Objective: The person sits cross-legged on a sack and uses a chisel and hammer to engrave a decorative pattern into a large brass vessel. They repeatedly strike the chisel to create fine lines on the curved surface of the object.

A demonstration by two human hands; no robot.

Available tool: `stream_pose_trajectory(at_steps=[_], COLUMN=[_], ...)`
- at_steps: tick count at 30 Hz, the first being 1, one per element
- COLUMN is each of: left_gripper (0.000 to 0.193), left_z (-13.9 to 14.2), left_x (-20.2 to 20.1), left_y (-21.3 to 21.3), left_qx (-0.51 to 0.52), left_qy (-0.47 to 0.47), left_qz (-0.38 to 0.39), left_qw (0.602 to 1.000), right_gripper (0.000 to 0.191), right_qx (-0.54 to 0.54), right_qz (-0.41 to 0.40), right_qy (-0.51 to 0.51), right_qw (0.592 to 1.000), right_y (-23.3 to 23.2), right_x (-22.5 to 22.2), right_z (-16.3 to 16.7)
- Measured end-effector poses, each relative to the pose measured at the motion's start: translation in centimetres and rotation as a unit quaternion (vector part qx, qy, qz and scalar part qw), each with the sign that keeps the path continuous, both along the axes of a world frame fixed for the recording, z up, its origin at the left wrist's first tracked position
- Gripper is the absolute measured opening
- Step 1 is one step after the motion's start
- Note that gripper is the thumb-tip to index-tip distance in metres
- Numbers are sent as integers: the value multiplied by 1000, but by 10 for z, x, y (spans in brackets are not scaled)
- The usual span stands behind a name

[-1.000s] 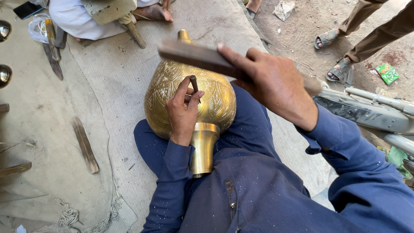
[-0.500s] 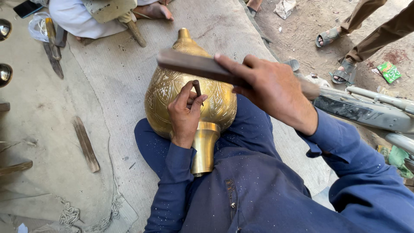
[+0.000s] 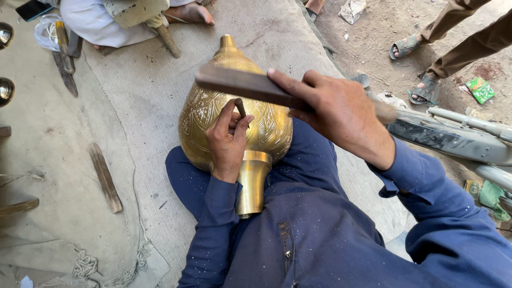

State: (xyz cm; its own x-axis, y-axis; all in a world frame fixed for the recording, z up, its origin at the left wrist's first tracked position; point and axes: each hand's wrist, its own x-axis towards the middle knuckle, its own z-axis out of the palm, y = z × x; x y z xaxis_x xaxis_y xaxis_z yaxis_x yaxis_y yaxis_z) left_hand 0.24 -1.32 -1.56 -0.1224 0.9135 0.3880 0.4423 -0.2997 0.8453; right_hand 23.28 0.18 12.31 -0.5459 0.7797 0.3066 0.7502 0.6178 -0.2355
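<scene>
A large engraved brass vessel (image 3: 213, 106) lies on my lap with its neck (image 3: 252, 184) toward me and its pointed top away. My left hand (image 3: 226, 141) rests on the vessel and pinches a short dark metal punch (image 3: 241, 109) upright against the patterned surface. My right hand (image 3: 341, 114) grips a flat wooden bar (image 3: 242, 84) and holds it raised just above the punch's head. My sleeves and lap are dark blue.
Another person sits at the top on the mat (image 3: 138, 96), bare foot (image 3: 189, 13) showing. Metal tools (image 3: 64, 53) and a wooden strip (image 3: 105, 177) lie at left. A person in sandals (image 3: 424, 90) stands at upper right beside a grey vehicle part (image 3: 453, 136).
The wooden bar in my right hand has dropped slightly and shifted toward the punch. The view has moved a little; my left hand keeps the punch on the vessel.
</scene>
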Motion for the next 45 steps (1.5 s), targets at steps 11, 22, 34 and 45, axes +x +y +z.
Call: stream_pose_trajectory(at_steps=[11,22,34,45], left_gripper=[46,46,41,47], left_z=[-4,4,13,11], left_x=[0,-1,-8,-8], left_y=[-1,0,3,10], left_qx=[17,4,17,-35], left_qy=[16,18,-27,48], left_qz=[-11,-15,-40,-69], left_qw=[1000,1000,999,996], right_gripper=[81,76,90,90], right_qx=[-10,-28,-27,-88], right_qz=[4,-24,1,-25], right_qy=[14,0,153,140], right_qw=[1000,999,988,986], right_y=[-6,-16,-11,5], right_x=[1,1,19,24], right_z=[-4,-2,-18,-44])
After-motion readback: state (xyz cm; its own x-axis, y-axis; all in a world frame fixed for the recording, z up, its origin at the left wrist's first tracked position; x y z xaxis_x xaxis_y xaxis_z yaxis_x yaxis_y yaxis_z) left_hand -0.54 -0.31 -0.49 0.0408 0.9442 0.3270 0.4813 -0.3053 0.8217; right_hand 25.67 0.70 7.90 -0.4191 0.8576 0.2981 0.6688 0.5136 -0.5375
